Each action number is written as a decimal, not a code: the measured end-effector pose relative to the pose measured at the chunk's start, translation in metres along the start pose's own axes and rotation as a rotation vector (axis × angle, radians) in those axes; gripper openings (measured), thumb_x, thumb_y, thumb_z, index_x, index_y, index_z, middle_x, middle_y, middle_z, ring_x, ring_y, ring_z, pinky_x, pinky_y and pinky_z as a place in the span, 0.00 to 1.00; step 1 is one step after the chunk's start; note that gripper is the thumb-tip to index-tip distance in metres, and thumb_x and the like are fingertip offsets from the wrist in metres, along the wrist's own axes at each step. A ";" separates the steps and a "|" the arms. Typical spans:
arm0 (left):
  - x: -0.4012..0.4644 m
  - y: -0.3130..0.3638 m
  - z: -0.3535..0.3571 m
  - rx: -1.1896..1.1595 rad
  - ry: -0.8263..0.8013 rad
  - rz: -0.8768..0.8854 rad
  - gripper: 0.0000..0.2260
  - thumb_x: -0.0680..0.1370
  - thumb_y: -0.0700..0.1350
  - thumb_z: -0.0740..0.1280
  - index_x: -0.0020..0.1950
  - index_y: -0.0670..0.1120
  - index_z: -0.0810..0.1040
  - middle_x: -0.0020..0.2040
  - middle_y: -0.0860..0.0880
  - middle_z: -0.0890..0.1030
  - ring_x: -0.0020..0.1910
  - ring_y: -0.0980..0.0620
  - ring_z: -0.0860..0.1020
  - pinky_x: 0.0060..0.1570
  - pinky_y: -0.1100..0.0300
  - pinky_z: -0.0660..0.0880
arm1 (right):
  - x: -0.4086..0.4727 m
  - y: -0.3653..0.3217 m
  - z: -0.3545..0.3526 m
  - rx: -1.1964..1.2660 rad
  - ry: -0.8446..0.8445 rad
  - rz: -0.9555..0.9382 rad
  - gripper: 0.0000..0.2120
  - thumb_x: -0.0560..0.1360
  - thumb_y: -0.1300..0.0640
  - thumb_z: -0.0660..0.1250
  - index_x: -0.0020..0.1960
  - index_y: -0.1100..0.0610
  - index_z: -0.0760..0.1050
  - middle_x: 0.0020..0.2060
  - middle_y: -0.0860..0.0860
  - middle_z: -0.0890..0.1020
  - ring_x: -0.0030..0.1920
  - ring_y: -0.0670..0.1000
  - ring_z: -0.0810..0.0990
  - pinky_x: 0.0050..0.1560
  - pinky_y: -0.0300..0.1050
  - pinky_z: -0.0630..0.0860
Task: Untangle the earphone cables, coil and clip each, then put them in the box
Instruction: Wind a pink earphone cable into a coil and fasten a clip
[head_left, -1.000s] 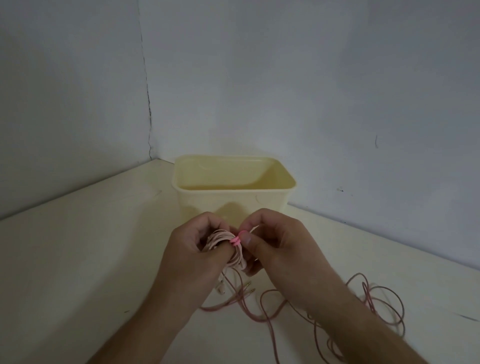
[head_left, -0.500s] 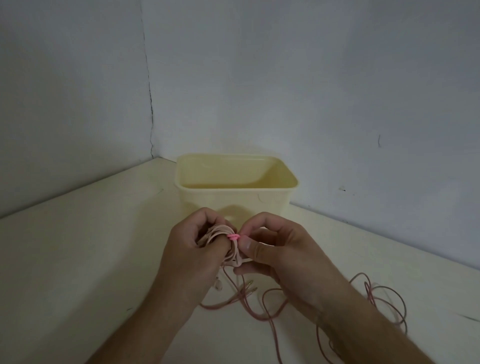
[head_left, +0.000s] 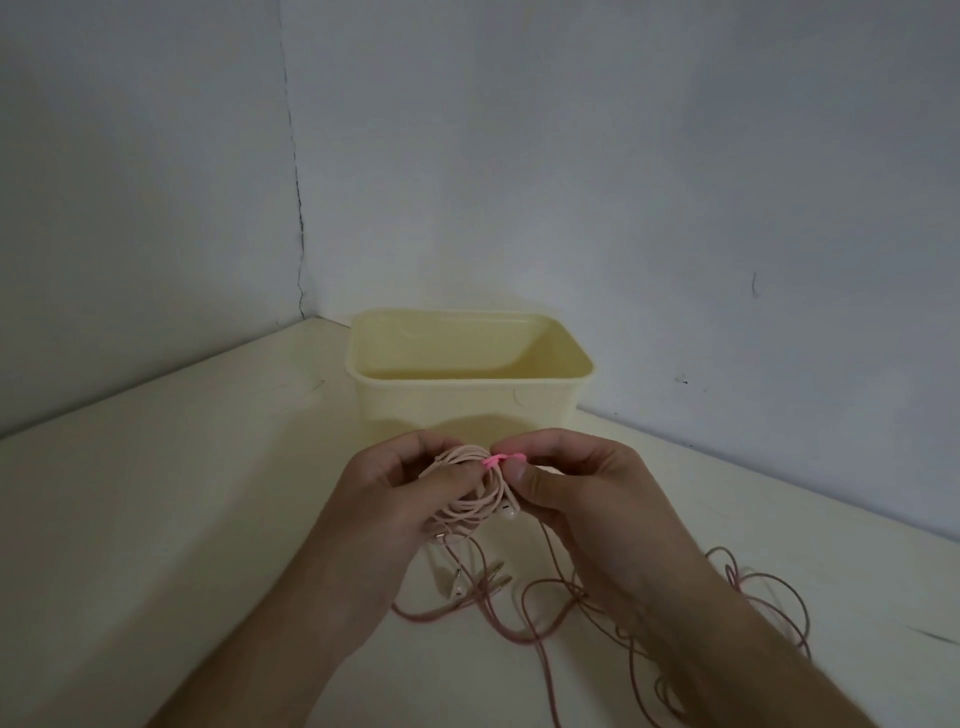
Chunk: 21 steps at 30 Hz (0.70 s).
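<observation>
My left hand grips a coiled pale pink earphone cable just above the table, in front of the box. A bright pink clip wraps the top of the coil, and my right hand pinches its end between thumb and forefinger. A white earbud pokes out at the coil's right side. The cream plastic box stands open behind my hands. A darker pink earphone cable lies in loose loops on the table under and to the right of my right forearm.
The cream table runs into a corner of two grey walls. A jack plug and an earbud lie on the table below the coil. Bare table lies to the left of my hands.
Both hands have stayed in place in front of the box. The coil has turned a little in my left hand, so an earbud now shows, and the clip sits flatter across the coil's top.
</observation>
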<state>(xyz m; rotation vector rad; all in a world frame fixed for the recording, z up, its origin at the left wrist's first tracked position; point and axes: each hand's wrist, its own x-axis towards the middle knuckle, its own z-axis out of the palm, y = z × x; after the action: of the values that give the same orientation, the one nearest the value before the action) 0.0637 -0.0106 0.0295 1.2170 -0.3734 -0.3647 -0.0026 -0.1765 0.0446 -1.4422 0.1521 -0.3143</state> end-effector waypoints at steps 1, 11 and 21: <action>0.000 0.001 0.000 -0.009 -0.012 -0.003 0.12 0.71 0.42 0.76 0.52 0.38 0.86 0.50 0.34 0.86 0.49 0.37 0.84 0.60 0.40 0.78 | 0.001 -0.001 -0.001 0.026 0.005 0.009 0.07 0.76 0.71 0.72 0.50 0.64 0.88 0.48 0.65 0.88 0.49 0.60 0.87 0.59 0.52 0.83; -0.001 0.002 0.001 -0.030 0.007 0.006 0.12 0.71 0.45 0.75 0.52 0.41 0.87 0.49 0.37 0.87 0.48 0.42 0.86 0.59 0.45 0.79 | 0.003 0.000 -0.003 0.145 -0.017 -0.001 0.08 0.75 0.71 0.72 0.50 0.65 0.87 0.48 0.65 0.87 0.48 0.58 0.85 0.58 0.47 0.81; 0.001 0.002 -0.002 -0.089 -0.016 0.016 0.11 0.73 0.41 0.73 0.52 0.37 0.87 0.46 0.39 0.86 0.46 0.43 0.86 0.54 0.48 0.82 | 0.005 -0.004 -0.009 -0.047 -0.059 -0.043 0.06 0.79 0.68 0.70 0.49 0.64 0.86 0.47 0.66 0.87 0.47 0.57 0.84 0.58 0.51 0.80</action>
<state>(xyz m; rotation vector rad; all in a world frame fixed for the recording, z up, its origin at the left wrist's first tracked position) 0.0658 -0.0089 0.0304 1.1246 -0.3770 -0.3734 -0.0011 -0.1872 0.0474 -1.5010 0.0808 -0.3047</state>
